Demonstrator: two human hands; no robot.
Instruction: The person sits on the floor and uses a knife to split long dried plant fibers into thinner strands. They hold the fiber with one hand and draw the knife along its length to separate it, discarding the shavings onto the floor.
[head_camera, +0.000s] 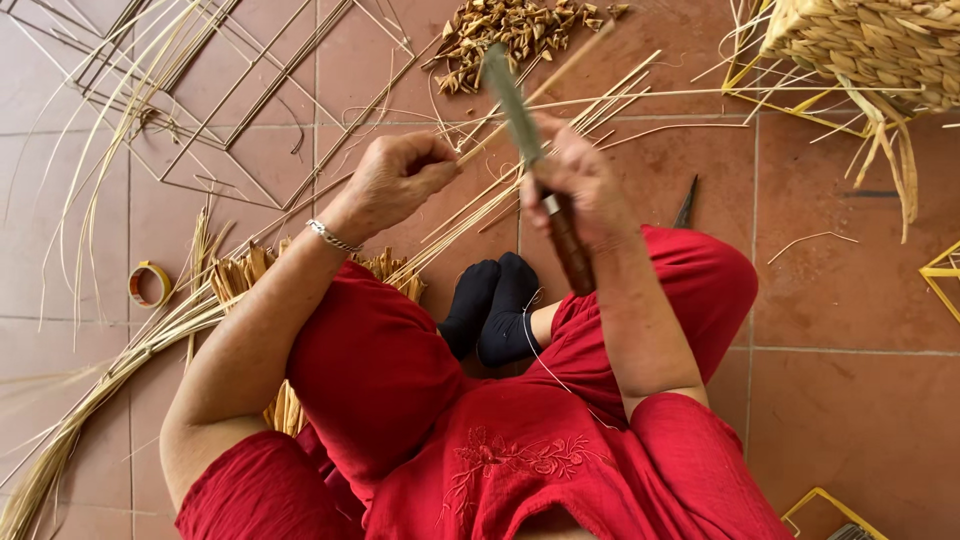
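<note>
Reed strip (530, 90), thin, pale, straight, between left hand (395, 180) and knife (535, 165)

Count, head view:

- Hands: two, left hand (395, 180) and right hand (578, 180).
- Knife (530, 150): one, dark handle.
- Roll of tape (150, 284): one, yellow.
- Bracelet (332, 237): one.
- Black socks (495, 305): two.
- Woven basket (870, 45): one, partly in view.
- Pile of cut-off bits (515, 35): one; pieces too many to count.
- Wire frames (250, 90): several, overlapping; exact number unclear.
- Loose reed strips (150, 335): uncountable.
- Small dark tool (686, 205) on the floor: one.
</note>
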